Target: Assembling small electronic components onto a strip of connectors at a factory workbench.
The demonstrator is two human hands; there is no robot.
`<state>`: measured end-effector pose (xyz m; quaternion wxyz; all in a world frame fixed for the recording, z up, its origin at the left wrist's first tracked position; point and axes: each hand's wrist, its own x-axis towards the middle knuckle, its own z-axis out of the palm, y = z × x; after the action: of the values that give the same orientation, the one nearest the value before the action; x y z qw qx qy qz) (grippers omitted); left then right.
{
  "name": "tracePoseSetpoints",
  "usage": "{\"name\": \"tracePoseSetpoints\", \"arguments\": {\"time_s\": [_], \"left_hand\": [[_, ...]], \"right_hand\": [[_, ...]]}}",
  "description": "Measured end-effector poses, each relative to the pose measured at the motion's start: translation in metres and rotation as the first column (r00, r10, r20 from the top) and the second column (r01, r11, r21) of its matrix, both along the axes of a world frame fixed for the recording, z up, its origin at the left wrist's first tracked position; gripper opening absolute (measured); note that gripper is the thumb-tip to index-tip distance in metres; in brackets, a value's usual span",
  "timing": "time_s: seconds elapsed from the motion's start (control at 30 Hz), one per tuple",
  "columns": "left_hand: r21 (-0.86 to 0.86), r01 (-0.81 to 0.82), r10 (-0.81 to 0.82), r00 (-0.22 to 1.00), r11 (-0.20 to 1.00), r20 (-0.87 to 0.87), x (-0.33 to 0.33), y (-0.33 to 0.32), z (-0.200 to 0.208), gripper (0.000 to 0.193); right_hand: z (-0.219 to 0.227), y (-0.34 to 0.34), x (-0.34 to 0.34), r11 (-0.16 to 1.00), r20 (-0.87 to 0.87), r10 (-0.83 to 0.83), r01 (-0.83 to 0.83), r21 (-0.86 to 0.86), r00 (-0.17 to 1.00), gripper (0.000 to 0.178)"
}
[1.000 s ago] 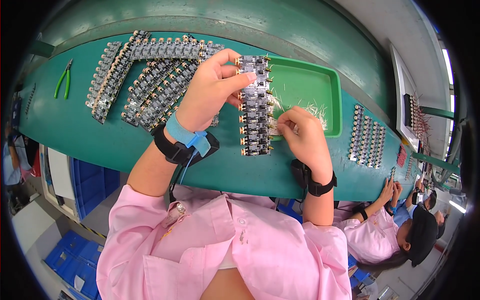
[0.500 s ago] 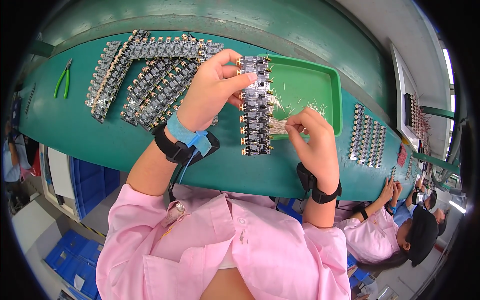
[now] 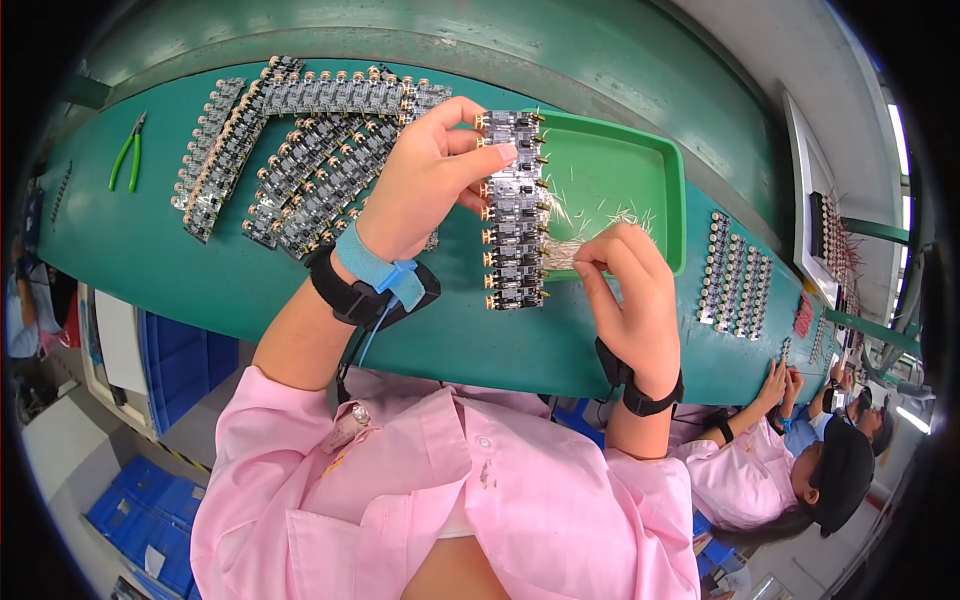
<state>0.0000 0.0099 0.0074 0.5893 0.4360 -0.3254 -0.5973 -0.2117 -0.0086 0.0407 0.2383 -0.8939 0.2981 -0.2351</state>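
Between the thumb and fingers of my left hand (image 3: 430, 180) is the upper part of a long circuit board strip (image 3: 515, 215). It hangs upright over the table, with round brass-coloured parts along its left edge and small pins along its right. My right hand (image 3: 632, 285) is pinched, thumb against index finger, just right of the strip's lower half; whatever the fingertips hold is too small to make out. Behind both lies a green tray (image 3: 672, 200) with many thin, pale wire pieces (image 3: 565, 255) in it, partly hidden by the strip and my right hand.
More circuit board strips (image 3: 330, 97) lie piled on the green table (image 3: 440, 345) at the left. Green-handled pliers (image 3: 127, 160) rest farther left. Several short strips (image 3: 735, 275) lie right of the tray. A co-worker in pink (image 3: 750, 475) sits at the right, hands over the table.
My right hand has shifted slightly to the right and down, still pinched. My left hand and the board strip have barely moved.
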Motion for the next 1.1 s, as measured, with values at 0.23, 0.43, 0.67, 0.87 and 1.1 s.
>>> {"name": "tracePoseSetpoints", "arguments": {"time_s": [0.23,0.43,0.67,0.87,1.1], "left_hand": [[0.002,0.002,-0.002,1.0,1.0,0.002,0.0005,0.0003,0.0,0.017],[0.006,0.011,-0.011,1.0,1.0,-0.001,-0.0001,0.0009,0.0014,0.018],[-0.002,0.012,-0.012,1.0,1.0,-0.01,-0.0011,0.0011,0.0011,0.019],[-0.009,0.015,-0.015,1.0,1.0,0.003,-0.0023,0.001,0.0005,0.021],[0.003,0.011,-0.011,1.0,1.0,-0.011,-0.0046,0.001,-0.0001,0.022]], "right_hand": [[0.0084,0.0051,0.0017,0.99,-0.002,0.13,-0.13,-0.056,0.992,0.015],[0.0096,0.0068,0.0051,0.988,-0.032,0.152,-0.153,-0.029,0.988,0.015],[0.0097,0.0074,0.0056,0.987,-0.055,0.157,-0.159,-0.023,0.986,0.016],[0.0108,0.0093,0.007,0.991,-0.105,0.134,-0.136,-0.008,0.985,0.015],[0.012,0.0094,0.0085,0.991,-0.123,0.13,-0.134,-0.02,0.984,0.015]]}}
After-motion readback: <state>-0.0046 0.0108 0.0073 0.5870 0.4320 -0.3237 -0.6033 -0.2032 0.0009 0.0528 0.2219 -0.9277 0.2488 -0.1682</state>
